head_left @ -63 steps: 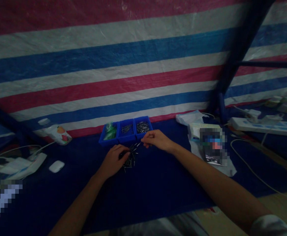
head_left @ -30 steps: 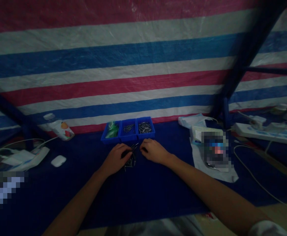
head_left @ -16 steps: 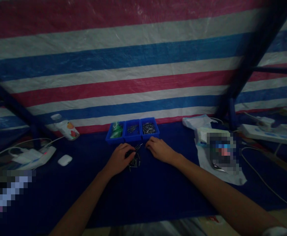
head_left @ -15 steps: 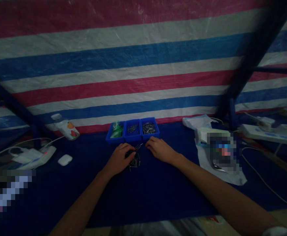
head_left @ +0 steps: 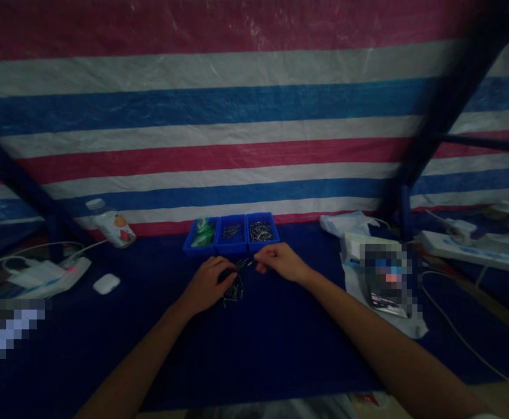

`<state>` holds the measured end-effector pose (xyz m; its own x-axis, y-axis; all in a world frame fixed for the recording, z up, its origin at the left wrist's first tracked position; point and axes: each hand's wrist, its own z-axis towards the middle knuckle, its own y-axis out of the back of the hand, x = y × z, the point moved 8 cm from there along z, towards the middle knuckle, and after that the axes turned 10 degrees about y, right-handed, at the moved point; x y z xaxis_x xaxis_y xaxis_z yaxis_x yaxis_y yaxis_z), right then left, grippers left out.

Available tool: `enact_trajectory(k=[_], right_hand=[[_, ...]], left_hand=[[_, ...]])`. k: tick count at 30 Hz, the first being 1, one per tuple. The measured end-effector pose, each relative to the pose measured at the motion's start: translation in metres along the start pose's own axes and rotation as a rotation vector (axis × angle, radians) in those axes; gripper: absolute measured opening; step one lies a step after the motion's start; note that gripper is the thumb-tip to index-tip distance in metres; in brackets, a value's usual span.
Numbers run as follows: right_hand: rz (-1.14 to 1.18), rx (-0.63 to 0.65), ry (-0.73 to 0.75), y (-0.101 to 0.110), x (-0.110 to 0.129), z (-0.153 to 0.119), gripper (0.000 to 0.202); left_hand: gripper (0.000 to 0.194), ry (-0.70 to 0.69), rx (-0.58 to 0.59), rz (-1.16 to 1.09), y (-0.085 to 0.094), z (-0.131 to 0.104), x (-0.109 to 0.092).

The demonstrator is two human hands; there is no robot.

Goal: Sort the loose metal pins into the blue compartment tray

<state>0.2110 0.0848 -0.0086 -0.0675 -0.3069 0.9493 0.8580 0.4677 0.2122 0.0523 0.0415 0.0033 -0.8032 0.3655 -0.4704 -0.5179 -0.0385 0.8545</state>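
My left hand (head_left: 208, 283) rests on the blue table with its fingers curled round several thin dark metal screws, whose ends stick out past the thumb. Under and beside it lies a loose pile of screws (head_left: 235, 291). Just right of it, my right hand (head_left: 280, 261) is closed in a pinch, and a small slim screw shows at its fingertips. Behind the hands three blue bins stand side by side: the left bin (head_left: 199, 251) has green plastic bags, the middle bin (head_left: 231, 249) a few screws, the right bin (head_left: 262, 244) many.
At the left are a bottle (head_left: 115, 227), a white earbud case (head_left: 106, 283) and a power strip (head_left: 64, 282) with cables. To the right lie white wrapping (head_left: 352, 223), a partly blurred-out item on paper and another power strip (head_left: 476, 250). A striped sheet (head_left: 237, 145) hangs behind.
My right hand has turned and closed into a pinch near the screw ends at my left hand. The left hand stays by the pile. The whole view has shifted slightly.
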Motion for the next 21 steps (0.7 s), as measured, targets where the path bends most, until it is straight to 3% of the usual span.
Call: enact_trajectory(k=[4,9,11,15,18,21], right_hand=[[-0.007,-0.002,-0.106,0.003,-0.010,0.000,0.042],[0.217,-0.385,-0.153,0.034,-0.018,-0.002,0.037],[0.137,-0.421,-0.142,0.040,-0.017,-0.002,0.034],[-0.212,-0.275,-0.022,0.026,-0.003,-0.001,0.024],[-0.525,-0.058,0.242,-0.006,0.021,-0.005,0.018],[-0.746,0.168,0.427,-0.039,0.031,-0.016,0.030]], left_hand=[[0.019,-0.006,-0.007,-0.009,0.000,0.001,0.001],[0.018,0.001,-0.007,-0.021,0.000,0.000,0.004],[0.017,0.002,-0.008,-0.023,0.001,0.000,0.004],[0.016,0.011,-0.017,-0.018,0.003,-0.001,0.002],[0.016,0.017,-0.021,-0.017,0.005,-0.001,0.001],[0.016,0.018,-0.015,-0.006,0.004,-0.002,0.002]])
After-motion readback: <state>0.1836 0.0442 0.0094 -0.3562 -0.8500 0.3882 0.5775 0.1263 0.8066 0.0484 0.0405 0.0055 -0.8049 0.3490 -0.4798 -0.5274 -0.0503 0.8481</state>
